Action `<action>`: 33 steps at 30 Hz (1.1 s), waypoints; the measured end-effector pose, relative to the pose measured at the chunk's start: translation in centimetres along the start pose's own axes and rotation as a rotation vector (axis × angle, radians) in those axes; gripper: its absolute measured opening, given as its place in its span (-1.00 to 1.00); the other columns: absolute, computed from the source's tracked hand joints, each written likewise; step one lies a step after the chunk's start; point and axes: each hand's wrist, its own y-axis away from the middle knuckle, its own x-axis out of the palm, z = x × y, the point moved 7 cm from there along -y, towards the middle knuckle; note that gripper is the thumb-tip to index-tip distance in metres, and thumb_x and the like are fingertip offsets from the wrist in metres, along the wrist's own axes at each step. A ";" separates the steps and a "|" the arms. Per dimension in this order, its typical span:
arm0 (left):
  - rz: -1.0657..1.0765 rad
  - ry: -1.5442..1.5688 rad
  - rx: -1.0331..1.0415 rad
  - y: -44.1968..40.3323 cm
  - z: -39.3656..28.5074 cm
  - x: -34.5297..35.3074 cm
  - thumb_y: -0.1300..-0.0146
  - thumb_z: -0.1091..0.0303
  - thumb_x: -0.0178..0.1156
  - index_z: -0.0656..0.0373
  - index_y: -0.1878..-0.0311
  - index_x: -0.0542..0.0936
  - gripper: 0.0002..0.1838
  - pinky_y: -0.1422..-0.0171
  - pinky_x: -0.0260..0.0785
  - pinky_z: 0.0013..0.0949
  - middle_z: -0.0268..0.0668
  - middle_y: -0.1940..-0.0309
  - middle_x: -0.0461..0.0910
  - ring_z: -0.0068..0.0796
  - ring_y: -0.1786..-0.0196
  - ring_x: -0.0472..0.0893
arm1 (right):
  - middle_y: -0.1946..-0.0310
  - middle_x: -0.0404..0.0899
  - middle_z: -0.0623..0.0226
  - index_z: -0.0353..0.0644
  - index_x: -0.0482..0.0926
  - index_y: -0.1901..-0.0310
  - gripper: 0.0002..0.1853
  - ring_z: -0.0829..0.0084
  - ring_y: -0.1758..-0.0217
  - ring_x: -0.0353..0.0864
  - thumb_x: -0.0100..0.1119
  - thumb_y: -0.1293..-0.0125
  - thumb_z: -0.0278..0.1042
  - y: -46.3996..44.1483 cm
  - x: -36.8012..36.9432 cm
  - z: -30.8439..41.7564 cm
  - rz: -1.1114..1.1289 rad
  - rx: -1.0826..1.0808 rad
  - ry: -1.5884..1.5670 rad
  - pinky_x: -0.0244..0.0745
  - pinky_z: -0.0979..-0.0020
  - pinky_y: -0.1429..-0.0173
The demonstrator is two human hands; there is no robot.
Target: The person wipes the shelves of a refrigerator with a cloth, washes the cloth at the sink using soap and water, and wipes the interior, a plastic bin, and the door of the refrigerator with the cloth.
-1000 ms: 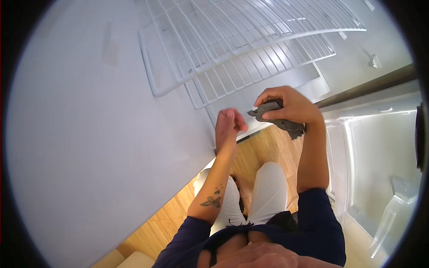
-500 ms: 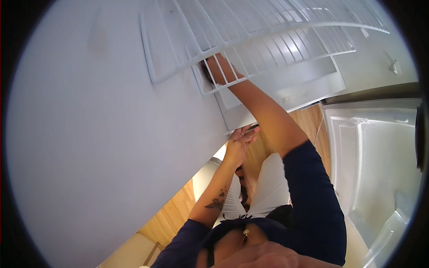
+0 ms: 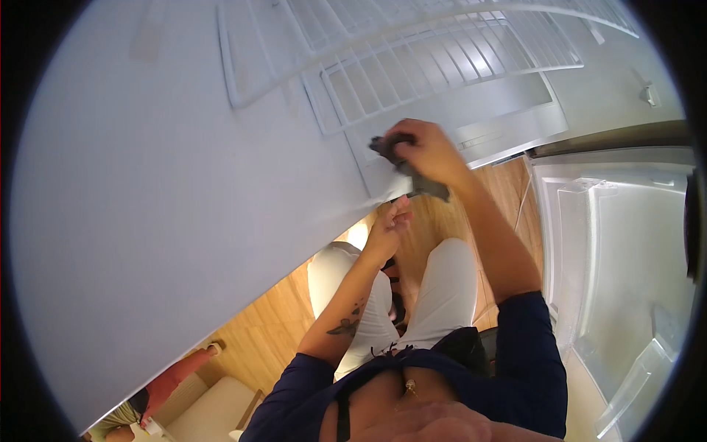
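My right hand [image 3: 426,151] is closed around a dark grey cloth [image 3: 434,188], which hangs below the fingers and is smeared by motion. It is just in front of the white bottom part of an open refrigerator [image 3: 515,110], under the wire shelves. Close below it, my left hand [image 3: 390,230] is at the lower front edge of the refrigerator. Its fingers are drawn together, with a small dark bit at the tips that I cannot make out.
White wire shelves [image 3: 442,74] jut out above my hands. The refrigerator's smooth side wall [image 3: 169,206] fills the left. On the right stands the open door [image 3: 633,243] with clear bins. Another person's red sleeve [image 3: 173,379] and a pale seat [image 3: 217,416] are at lower left.
My right hand has come out from behind the wire shelf and down toward the front edge, bringing the cloth into view. My left hand has shifted slightly. Another person has appeared at lower left.
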 end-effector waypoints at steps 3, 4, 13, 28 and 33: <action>-0.023 -0.045 -0.069 -0.3 0.9 -0.6 -0.19 0.56 -0.07 0.23 -0.28 0.22 -0.48 -0.13 0.21 -0.49 -0.26 -0.18 0.31 -0.48 -0.13 0.38 | 0.20 0.45 0.36 -0.14 0.58 0.18 -0.73 0.30 0.10 0.45 0.02 -0.04 -0.47 -1.1 8.3 -0.6 -0.124 0.014 0.680 0.45 0.34 0.10; -0.022 -0.114 -0.154 -0.5 1.8 -0.9 -0.22 0.53 -0.04 0.22 -0.28 0.22 -0.49 -0.18 0.19 -0.43 -0.26 -0.19 0.31 -0.45 -0.15 0.38 | 0.20 0.45 0.36 -0.14 0.58 0.18 -0.73 0.30 0.10 0.45 0.02 -0.04 -0.47 0.0 8.0 -1.0 -0.140 0.035 0.686 0.45 0.34 0.10; -0.017 0.046 -0.021 -0.1 -1.5 -0.3 -0.23 0.45 -0.03 0.25 -0.33 0.09 -0.42 -0.20 0.17 -0.38 -0.23 -0.28 0.20 -0.41 -0.21 0.34 | 0.09 0.45 0.26 -0.12 0.57 0.18 -0.71 0.20 0.02 0.41 -0.06 -0.06 -0.52 7.5 -14.8 -5.9 -0.715 0.045 0.973 0.41 0.27 -0.05; -0.036 0.220 -0.050 -0.8 -1.1 0.5 -0.20 0.41 -0.01 0.17 -0.32 0.09 -0.40 -0.12 0.19 -0.46 -0.26 -0.16 0.33 -0.47 -0.12 0.40 | 0.22 0.45 0.46 0.01 0.53 0.26 -0.86 0.30 0.03 0.39 0.03 -0.12 -0.34 -2.9 5.6 0.3 -0.300 -0.427 0.813 0.24 0.11 -0.16; 0.009 0.098 -0.029 -0.7 -1.0 1.0 -0.27 0.35 -0.06 0.15 -0.30 0.19 -0.49 -0.18 0.18 -0.40 -0.27 -0.19 0.34 -0.47 -0.16 0.37 | 0.15 0.49 0.26 -0.06 0.54 0.27 -0.83 0.25 -0.08 0.39 -0.01 -0.11 -0.41 -10.0 -1.1 -1.1 -0.503 -0.574 0.863 -0.03 -0.04 -0.34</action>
